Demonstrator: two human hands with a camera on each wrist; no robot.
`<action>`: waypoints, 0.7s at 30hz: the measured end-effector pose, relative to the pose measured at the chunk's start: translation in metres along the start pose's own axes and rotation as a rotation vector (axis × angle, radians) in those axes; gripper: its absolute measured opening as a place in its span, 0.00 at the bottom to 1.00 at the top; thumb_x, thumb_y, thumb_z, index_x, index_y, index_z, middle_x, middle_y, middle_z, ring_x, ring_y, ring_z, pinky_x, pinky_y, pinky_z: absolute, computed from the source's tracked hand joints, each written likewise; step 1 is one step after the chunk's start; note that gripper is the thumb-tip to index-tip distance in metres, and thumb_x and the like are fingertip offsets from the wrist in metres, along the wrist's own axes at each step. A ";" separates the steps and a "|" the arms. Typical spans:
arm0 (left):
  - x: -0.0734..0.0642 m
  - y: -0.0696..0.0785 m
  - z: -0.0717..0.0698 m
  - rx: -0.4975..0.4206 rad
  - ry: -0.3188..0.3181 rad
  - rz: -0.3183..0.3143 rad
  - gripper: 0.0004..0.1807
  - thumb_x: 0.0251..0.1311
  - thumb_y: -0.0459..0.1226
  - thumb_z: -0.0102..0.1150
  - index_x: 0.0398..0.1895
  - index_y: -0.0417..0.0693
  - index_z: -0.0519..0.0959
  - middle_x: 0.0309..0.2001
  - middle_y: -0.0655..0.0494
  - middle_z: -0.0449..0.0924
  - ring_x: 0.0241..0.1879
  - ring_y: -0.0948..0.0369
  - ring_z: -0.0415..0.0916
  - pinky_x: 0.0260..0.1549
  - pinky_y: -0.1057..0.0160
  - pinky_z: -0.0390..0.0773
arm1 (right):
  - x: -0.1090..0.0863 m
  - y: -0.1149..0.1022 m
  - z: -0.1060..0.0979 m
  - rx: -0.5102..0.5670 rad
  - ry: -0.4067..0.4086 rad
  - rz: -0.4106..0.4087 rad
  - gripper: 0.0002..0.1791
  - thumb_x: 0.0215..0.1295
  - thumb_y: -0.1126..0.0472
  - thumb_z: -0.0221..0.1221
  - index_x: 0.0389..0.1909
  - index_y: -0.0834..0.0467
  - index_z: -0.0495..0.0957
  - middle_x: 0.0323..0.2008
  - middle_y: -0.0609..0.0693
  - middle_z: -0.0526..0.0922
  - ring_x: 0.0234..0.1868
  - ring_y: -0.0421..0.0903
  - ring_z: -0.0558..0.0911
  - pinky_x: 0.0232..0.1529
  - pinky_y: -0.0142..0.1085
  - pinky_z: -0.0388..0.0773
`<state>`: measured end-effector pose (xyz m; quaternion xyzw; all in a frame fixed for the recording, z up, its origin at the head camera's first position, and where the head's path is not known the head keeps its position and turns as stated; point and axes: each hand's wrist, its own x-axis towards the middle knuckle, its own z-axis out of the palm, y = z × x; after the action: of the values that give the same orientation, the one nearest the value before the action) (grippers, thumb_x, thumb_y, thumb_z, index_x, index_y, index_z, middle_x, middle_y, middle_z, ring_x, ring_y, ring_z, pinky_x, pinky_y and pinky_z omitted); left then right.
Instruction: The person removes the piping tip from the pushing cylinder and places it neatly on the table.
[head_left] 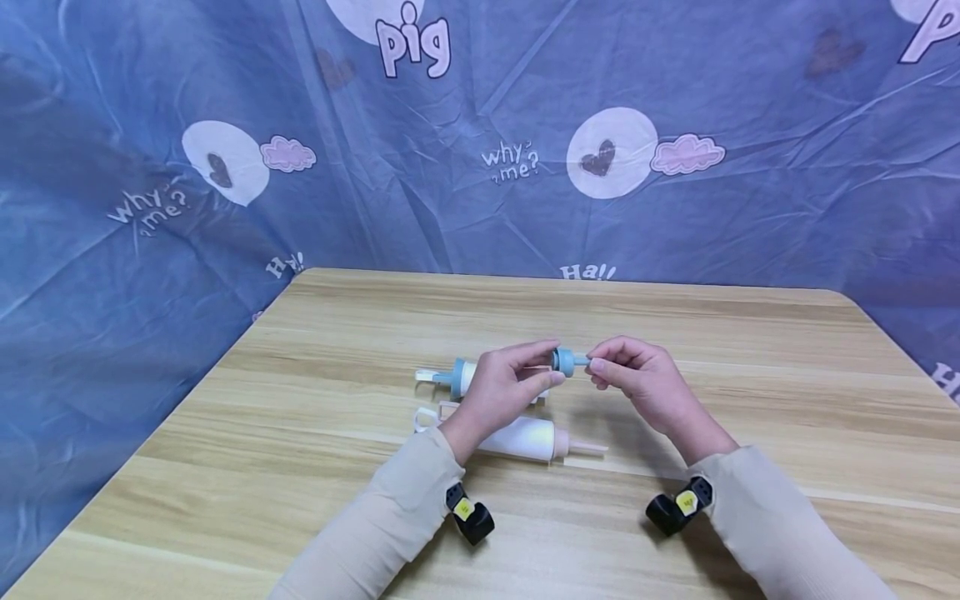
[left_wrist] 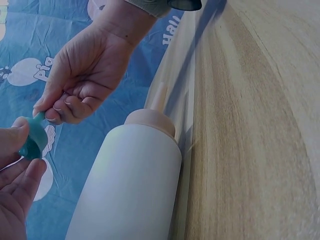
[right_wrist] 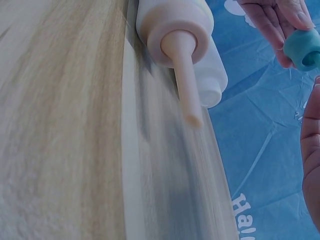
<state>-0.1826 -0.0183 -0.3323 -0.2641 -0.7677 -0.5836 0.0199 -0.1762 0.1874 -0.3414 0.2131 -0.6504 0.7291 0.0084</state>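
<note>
Between both hands is a blue-green nozzle cap (head_left: 564, 362) with a thin spout, held above the table. My right hand (head_left: 645, 383) pinches the spout between thumb and fingertips, the other fingers curled. From the left, my left hand (head_left: 504, 392) grips the cap's wide end, thumb on one side and fingers on the other. Below my left hand lies a white tube (head_left: 532, 438) with a pink cap and long spout (right_wrist: 185, 65); a white loop (head_left: 424, 419) shows at its left end. Behind it, partly covered by the left hand, is a second white tube with a blue collar (head_left: 457, 379).
The wooden table (head_left: 300, 417) spreads out on all sides of the tubes. A blue printed cloth (head_left: 450, 167) hangs behind it and at the left. Each wrist carries a small black camera, at the left sleeve (head_left: 375, 517) and the right sleeve (head_left: 780, 525).
</note>
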 end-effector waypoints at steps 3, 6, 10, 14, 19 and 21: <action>0.000 0.001 0.000 -0.004 0.000 -0.001 0.22 0.54 0.33 0.64 0.54 0.43 0.77 0.46 0.47 0.82 0.44 0.58 0.81 0.42 0.72 0.77 | 0.000 0.000 0.000 -0.006 0.000 0.004 0.14 0.62 0.74 0.53 0.31 0.52 0.81 0.27 0.42 0.81 0.28 0.36 0.78 0.32 0.27 0.76; 0.000 0.000 0.001 0.000 -0.003 -0.002 0.22 0.53 0.33 0.64 0.55 0.43 0.76 0.46 0.47 0.82 0.44 0.58 0.81 0.41 0.72 0.77 | 0.001 0.000 0.001 -0.014 0.000 0.006 0.14 0.61 0.74 0.53 0.31 0.52 0.81 0.27 0.42 0.81 0.27 0.36 0.78 0.31 0.27 0.76; 0.001 0.000 0.001 -0.013 -0.006 0.004 0.22 0.53 0.33 0.64 0.54 0.43 0.76 0.47 0.46 0.81 0.45 0.57 0.81 0.41 0.72 0.77 | 0.001 0.000 0.001 -0.031 0.000 0.001 0.15 0.61 0.75 0.54 0.31 0.51 0.81 0.27 0.41 0.82 0.27 0.36 0.78 0.31 0.27 0.75; 0.000 -0.001 0.002 -0.031 -0.012 0.020 0.22 0.54 0.32 0.63 0.54 0.41 0.76 0.49 0.45 0.80 0.46 0.56 0.80 0.41 0.72 0.77 | 0.001 0.000 0.001 -0.045 -0.013 0.001 0.15 0.60 0.75 0.54 0.31 0.51 0.81 0.27 0.41 0.82 0.27 0.36 0.78 0.30 0.27 0.75; 0.000 0.000 0.002 -0.017 -0.018 0.034 0.22 0.54 0.32 0.63 0.54 0.42 0.77 0.50 0.46 0.79 0.47 0.56 0.79 0.41 0.72 0.77 | 0.002 0.001 0.000 -0.052 -0.036 0.001 0.14 0.61 0.74 0.54 0.31 0.51 0.81 0.26 0.41 0.81 0.27 0.36 0.78 0.30 0.28 0.75; 0.000 0.000 0.001 -0.008 -0.019 0.033 0.22 0.54 0.32 0.63 0.54 0.42 0.77 0.51 0.46 0.79 0.47 0.57 0.79 0.40 0.72 0.77 | 0.002 0.001 0.000 -0.055 -0.043 -0.001 0.14 0.61 0.74 0.54 0.31 0.51 0.81 0.26 0.41 0.81 0.27 0.36 0.77 0.30 0.28 0.75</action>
<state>-0.1824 -0.0169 -0.3324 -0.2824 -0.7611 -0.5836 0.0210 -0.1782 0.1865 -0.3412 0.2287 -0.6701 0.7061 0.0009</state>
